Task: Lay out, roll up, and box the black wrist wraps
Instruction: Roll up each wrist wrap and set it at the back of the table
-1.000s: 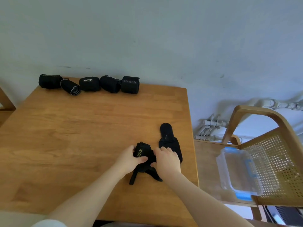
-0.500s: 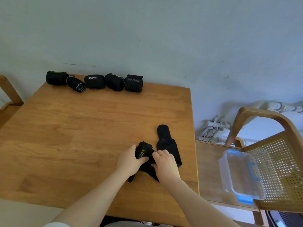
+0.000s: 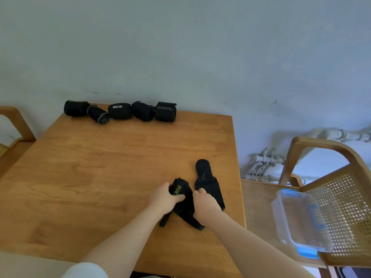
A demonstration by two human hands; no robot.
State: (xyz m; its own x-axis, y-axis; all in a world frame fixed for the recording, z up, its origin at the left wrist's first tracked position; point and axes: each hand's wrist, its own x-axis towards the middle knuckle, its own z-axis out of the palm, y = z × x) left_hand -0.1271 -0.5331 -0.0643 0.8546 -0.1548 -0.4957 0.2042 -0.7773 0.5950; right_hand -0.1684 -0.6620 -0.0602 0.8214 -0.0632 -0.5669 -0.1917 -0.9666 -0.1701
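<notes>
Your left hand (image 3: 164, 199) grips the partly rolled wrist wrap (image 3: 181, 194), fingers curled round the roll with the thumb over the green lettering; your right hand (image 3: 205, 205) presses the strap beside it, fingers bent onto the cloth. The wrap sits near the bench's (image 3: 100, 177) right front edge, its tail (image 3: 165, 219) trailing toward you. Keep the roll tight and square, feeding the strap evenly so the edges stay flush. Just right of it a second wrap (image 3: 206, 181) lies flat. Five rolled wraps (image 3: 120, 111) line the far edge against the pale wall. The clear box (image 3: 301, 219) waits on the cane chair (image 3: 345, 201) to your right
</notes>
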